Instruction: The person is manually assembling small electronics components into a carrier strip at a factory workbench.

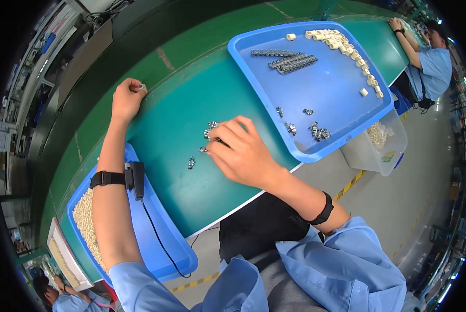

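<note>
My left hand (127,101) is at the far left edge of the green work surface (175,114). Its thumb and fingertips are pinched on a small shiny metal piece (143,87). My right hand (239,151) hovers low over the middle of the surface, fingers curled. A small metal piece (202,150) shows at its thumb and fingertips, apparently pinched. Beside those fingers is a little cluster of silver metal pieces (210,126), partly covered by the hand. Another silver metal piece (191,163) lies loose nearer to me.
A blue tray (259,86) at the right holds cream cylinders (342,42), metal strips (292,62) and small metal pieces (318,131). Another blue tray (162,234), with tiny cream pieces (87,218), sits under my left forearm. A clear bin (383,151) stands at right. Co-workers (433,67) sit at both ends.
</note>
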The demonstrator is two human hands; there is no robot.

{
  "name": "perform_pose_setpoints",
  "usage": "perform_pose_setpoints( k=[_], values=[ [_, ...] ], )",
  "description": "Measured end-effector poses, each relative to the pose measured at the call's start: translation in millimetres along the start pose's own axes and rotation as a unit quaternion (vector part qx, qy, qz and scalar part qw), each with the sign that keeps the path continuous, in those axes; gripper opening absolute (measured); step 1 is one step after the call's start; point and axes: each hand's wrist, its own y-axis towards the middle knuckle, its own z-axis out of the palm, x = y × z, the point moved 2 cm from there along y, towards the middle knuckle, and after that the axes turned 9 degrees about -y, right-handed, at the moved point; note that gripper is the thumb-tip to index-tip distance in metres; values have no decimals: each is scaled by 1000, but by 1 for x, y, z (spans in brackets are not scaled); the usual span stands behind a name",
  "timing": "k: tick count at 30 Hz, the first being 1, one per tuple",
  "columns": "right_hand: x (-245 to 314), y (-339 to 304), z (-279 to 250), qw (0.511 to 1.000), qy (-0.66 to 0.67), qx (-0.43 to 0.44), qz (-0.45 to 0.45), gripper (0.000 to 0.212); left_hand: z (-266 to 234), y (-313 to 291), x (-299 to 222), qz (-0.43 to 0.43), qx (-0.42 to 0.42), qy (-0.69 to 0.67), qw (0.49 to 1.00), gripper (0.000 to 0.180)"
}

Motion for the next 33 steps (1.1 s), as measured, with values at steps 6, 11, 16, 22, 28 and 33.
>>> perform_pose_setpoints(
  k=[6, 11, 16, 22, 28, 33],
  values=[
    [-5, 0, -5, 997, 56, -48, -27, 13, -49, -38, -42, 76, -88, 5, 993, 32],
    [-2, -1, 0, 993, 88, -42, -59, 14, -139, -137, -54, 119, -49, -19, 991, 27],
    [1, -2, -2, 991, 103, -23, -76, 14, -104, -221, -27, 23, -57, 133, 989, 17],
    [3, -4, -3, 983, 172, -14, -62, 16, -72, -220, -32, 115, -120, 272, 948, 17],
    [0, -6, -3, 983, 170, -3, -75, 16, -64, -216, -32, 126, -110, 266, 949, 21],
    [-6, -8, -6, 973, 227, 13, -45, 13, -75, -223, -41, 192, -130, 193, 953, 17]
  ],
)
